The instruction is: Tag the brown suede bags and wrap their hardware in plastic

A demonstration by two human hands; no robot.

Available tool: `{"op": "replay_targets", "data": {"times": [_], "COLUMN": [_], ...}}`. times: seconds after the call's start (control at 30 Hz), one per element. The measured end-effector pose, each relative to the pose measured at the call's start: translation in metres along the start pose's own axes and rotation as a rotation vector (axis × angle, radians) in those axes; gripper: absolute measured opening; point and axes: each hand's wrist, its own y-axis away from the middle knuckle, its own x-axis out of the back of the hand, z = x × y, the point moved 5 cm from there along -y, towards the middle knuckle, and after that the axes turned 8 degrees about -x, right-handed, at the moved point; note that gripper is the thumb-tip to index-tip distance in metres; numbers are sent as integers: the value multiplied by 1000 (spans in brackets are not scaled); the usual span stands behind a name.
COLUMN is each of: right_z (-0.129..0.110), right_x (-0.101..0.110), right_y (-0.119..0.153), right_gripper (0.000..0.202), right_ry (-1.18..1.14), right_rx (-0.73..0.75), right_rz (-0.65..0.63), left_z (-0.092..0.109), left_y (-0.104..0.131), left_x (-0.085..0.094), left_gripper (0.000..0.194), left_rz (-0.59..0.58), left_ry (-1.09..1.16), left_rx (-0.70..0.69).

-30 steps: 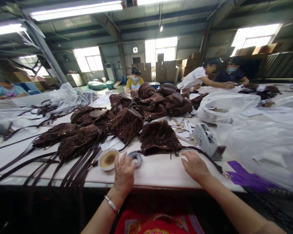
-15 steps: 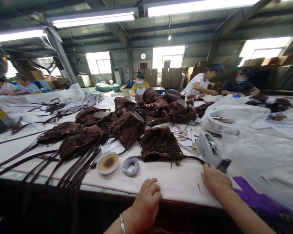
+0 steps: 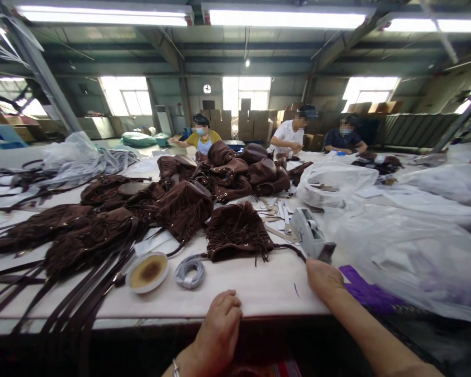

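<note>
Right hand (image 3: 325, 278) at strap (image 3: 291, 247) — by tape dispenser (image 3: 306, 234)

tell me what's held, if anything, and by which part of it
The dark strap reaches the right hand; whether it is gripped can't be told. The left hand shows nothing held.

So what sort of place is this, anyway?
Most likely a bag factory or packing workshop: dark brown bags, some fringed, are heaped on a long worktable, a tape dispenser stands near them, and cardboard boxes are stacked in the background.
</note>
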Motion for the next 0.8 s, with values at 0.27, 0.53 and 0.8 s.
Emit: {"op": "replay_targets", "data": {"times": [0.27,0.53,0.8], "right_z": [-83,-105,-138], "right_x": [8,0,-11], "right_y": [73,76,84], "right_gripper": [44,33,15], "right_ry": [-641,-578,-339], "right_rx": [444,830,942], "right_rz": [-162,194,219], "left_z": [8,-16,-15], "left_y": [-12,-2,-12], "left_x": [10,9,11], "left_gripper": [40,17,35], "left_rz": [-31,-85,-154], "left_ry": [169,-105,-155], "left_rx": [243,405,443]}}
